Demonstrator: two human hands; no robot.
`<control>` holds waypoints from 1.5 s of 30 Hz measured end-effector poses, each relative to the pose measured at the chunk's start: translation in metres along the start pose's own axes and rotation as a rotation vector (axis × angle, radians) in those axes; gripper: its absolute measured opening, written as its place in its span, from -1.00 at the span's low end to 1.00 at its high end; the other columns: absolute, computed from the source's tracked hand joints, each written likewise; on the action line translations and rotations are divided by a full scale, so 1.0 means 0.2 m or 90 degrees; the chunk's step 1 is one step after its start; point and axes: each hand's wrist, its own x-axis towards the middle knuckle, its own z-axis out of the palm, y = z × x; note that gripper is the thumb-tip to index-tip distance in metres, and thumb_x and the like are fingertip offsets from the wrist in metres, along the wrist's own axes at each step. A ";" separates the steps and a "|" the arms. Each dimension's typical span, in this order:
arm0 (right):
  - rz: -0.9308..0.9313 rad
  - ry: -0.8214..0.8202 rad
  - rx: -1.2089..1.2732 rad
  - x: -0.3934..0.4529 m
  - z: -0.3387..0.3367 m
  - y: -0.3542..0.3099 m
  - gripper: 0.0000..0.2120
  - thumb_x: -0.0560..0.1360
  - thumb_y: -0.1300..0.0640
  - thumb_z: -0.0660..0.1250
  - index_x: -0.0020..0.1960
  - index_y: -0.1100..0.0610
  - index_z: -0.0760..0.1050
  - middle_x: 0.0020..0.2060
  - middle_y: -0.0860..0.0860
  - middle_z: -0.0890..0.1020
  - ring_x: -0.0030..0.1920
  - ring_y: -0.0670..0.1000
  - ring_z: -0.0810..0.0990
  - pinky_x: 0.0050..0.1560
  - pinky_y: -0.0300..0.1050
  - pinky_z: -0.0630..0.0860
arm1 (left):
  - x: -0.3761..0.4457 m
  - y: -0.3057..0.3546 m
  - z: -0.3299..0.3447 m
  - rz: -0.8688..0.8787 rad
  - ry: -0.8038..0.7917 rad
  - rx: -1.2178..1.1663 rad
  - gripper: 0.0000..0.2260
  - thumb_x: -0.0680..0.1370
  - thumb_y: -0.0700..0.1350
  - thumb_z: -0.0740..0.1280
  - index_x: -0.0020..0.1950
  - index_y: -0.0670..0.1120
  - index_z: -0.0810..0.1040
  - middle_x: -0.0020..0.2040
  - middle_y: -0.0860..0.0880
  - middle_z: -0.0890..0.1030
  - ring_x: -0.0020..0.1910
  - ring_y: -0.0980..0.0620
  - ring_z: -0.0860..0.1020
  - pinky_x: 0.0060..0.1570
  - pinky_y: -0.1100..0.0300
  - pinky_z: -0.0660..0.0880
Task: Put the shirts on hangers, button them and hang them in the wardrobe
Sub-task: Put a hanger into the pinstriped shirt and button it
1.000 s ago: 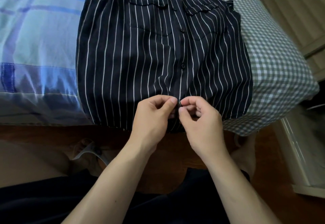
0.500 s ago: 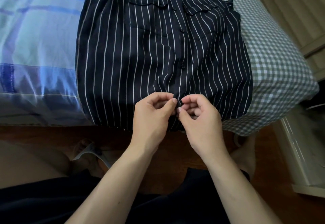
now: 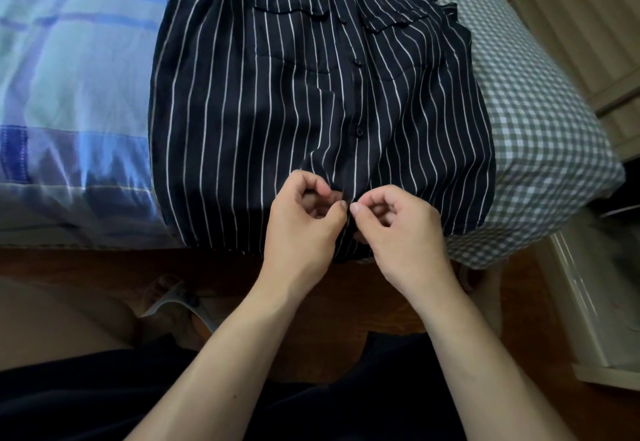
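Bed (image 3: 540, 135), far end cut off. Upon it, striped shirt (image 3: 277, 111), collar out of frame, hem over the near edge. At that hem, left hand (image 3: 304, 229) and right hand (image 3: 405, 232) pinching the placket, button hidden.

Dark striped shirt (image 3: 277, 111) (partly buttoned), flat, hem overhanging edge
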 end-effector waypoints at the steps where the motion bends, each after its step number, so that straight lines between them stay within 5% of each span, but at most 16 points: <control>1: -0.049 0.002 -0.070 0.01 -0.01 0.00 -0.91 0.55 0.07 0.43 -0.14 0.00 0.60 -0.33 -0.10 0.62 -0.26 -0.12 0.63 -0.21 -0.10 0.62 | 0.00 0.00 0.00 0.011 -0.002 0.017 -0.82 0.53 -0.31 0.43 -0.05 -0.07 0.49 -0.12 -0.05 0.69 -0.10 0.05 0.67 -0.02 0.11 0.63; 3: -0.130 -0.004 -0.181 0.02 -0.02 -0.01 -0.90 0.56 0.08 0.39 -0.13 0.01 0.58 -0.30 -0.16 0.57 -0.25 -0.15 0.57 -0.22 -0.10 0.58 | 0.00 0.00 0.00 0.048 -0.002 0.079 -0.81 0.52 -0.30 0.43 -0.06 -0.05 0.49 -0.12 -0.01 0.66 -0.13 0.10 0.65 -0.09 0.24 0.59; 6: -0.094 -0.058 -0.228 0.05 -0.06 -0.04 -0.88 0.56 0.09 0.38 -0.16 -0.01 0.59 -0.36 -0.11 0.59 -0.31 -0.13 0.59 -0.24 -0.11 0.60 | -0.01 0.01 0.02 0.119 0.038 0.210 -0.84 0.52 -0.25 0.43 -0.09 -0.03 0.50 -0.18 0.09 0.61 -0.19 0.09 0.59 -0.23 0.31 0.50; 12: 0.293 -0.293 0.311 0.17 -0.11 -0.05 -0.81 0.59 0.26 0.33 -0.19 0.22 0.56 -0.36 0.06 0.55 -0.41 -0.05 0.52 -0.37 -0.15 0.55 | 0.03 0.02 0.00 0.097 -0.012 0.218 -0.85 0.53 -0.24 0.45 -0.11 -0.04 0.53 -0.19 0.05 0.64 -0.25 0.11 0.61 -0.20 0.28 0.55; 15: 0.219 -0.157 0.013 0.18 -0.10 0.08 -0.80 0.62 0.10 0.34 -0.15 0.12 0.60 -0.34 -0.01 0.63 -0.38 -0.05 0.59 -0.28 -0.08 0.60 | 0.02 0.04 -0.03 0.011 -0.063 0.174 -0.87 0.58 -0.26 0.41 0.02 -0.04 0.57 -0.13 -0.01 0.70 -0.22 0.10 0.70 -0.05 0.07 0.66; 17: 0.118 0.082 -0.137 0.19 -0.17 0.16 -0.85 0.61 0.03 0.34 -0.11 0.02 0.59 -0.20 -0.06 0.65 -0.18 -0.02 0.65 -0.09 -0.02 0.61 | 0.00 0.07 -0.09 0.048 0.037 0.182 -0.84 0.61 -0.27 0.35 0.09 -0.03 0.57 -0.06 0.03 0.69 -0.17 0.13 0.69 -0.05 0.12 0.65; 19: 0.100 0.253 -0.185 0.23 -0.27 0.28 -0.84 0.59 0.04 0.35 0.15 0.02 0.54 0.14 -0.02 0.55 0.17 0.07 0.56 0.18 0.01 0.52 | -0.01 0.11 -0.18 0.132 0.192 0.244 -0.81 0.59 -0.24 0.35 0.18 -0.03 0.54 0.07 0.04 0.62 -0.02 0.13 0.64 0.05 0.20 0.58; 22: 0.246 0.189 -0.140 0.30 -0.37 0.47 -0.42 0.55 -0.11 0.38 0.49 -0.01 0.28 0.46 0.01 0.35 0.48 0.14 0.31 0.43 0.17 0.36 | 0.03 0.10 -0.31 0.105 0.400 0.409 -0.53 0.52 -0.13 0.39 0.42 -0.07 0.41 0.40 -0.13 0.35 0.35 -0.13 0.37 0.40 0.02 0.27; 24: 0.277 0.111 0.013 0.30 -0.37 0.53 -0.48 0.55 -0.14 0.39 0.43 0.01 0.35 0.33 0.00 0.50 0.36 0.11 0.48 0.34 0.13 0.46 | 0.05 0.08 -0.37 0.006 0.463 0.438 -0.40 0.51 -0.04 0.40 0.51 -0.09 0.31 0.50 -0.18 0.22 0.44 -0.26 0.23 0.45 -0.19 0.18; 26: 0.254 0.077 0.089 0.28 -0.38 0.54 -0.72 0.60 -0.04 0.37 0.25 0.03 0.48 0.10 -0.06 0.61 0.13 0.01 0.60 0.18 0.02 0.53 | 0.05 0.05 -0.40 -0.044 0.458 0.459 -0.44 0.54 0.04 0.39 0.46 -0.14 0.35 0.48 -0.20 0.25 0.45 -0.28 0.22 0.42 -0.25 0.20; 29: 0.202 0.060 0.225 0.24 -0.44 0.53 -0.87 0.64 0.01 0.31 0.15 -0.03 0.59 0.06 -0.10 0.69 0.08 -0.06 0.66 0.19 0.01 0.58 | 0.01 0.08 -0.46 -0.058 0.405 0.472 -0.65 0.63 0.04 0.30 0.18 -0.25 0.48 0.21 -0.26 0.45 0.27 -0.26 0.40 0.23 -0.07 0.32; 33: 0.212 0.172 0.308 0.26 -0.61 0.52 -0.81 0.62 -0.09 0.31 0.12 -0.04 0.61 0.10 -0.06 0.69 0.11 0.00 0.67 0.19 0.09 0.61 | -0.03 0.20 -0.54 -0.020 0.349 0.439 -0.73 0.68 0.01 0.26 0.10 -0.21 0.47 -0.06 -0.17 0.53 -0.05 -0.13 0.48 -0.05 0.07 0.30; 40: 0.291 0.195 0.237 0.24 -0.75 0.56 -0.79 0.57 0.08 0.41 0.16 0.11 0.50 0.14 0.08 0.64 0.05 0.11 0.66 0.12 0.18 0.64 | -0.06 0.21 -0.57 -0.126 0.247 0.518 -0.64 0.67 0.07 0.25 0.08 -0.26 0.54 -0.02 -0.22 0.59 0.02 -0.22 0.54 0.00 0.00 0.38; 43: 0.371 0.148 0.265 0.20 -0.70 0.60 -0.84 0.60 0.19 0.38 0.17 0.12 0.50 0.23 0.10 0.60 0.15 0.14 0.62 0.23 0.19 0.58 | -0.11 0.18 -0.56 -0.118 0.290 0.452 -0.70 0.64 0.05 0.32 0.07 -0.21 0.56 -0.01 -0.20 0.64 0.04 -0.24 0.60 0.08 -0.07 0.51; 45: 0.413 0.135 0.337 0.17 -0.63 0.61 -0.64 0.61 0.23 0.36 0.38 0.17 0.40 0.32 0.07 0.53 0.26 0.15 0.56 0.34 0.22 0.49 | -0.16 0.14 -0.52 -0.178 0.274 0.238 -0.85 0.63 -0.06 0.36 0.01 -0.15 0.57 -0.09 -0.19 0.66 -0.13 -0.19 0.63 -0.10 -0.11 0.66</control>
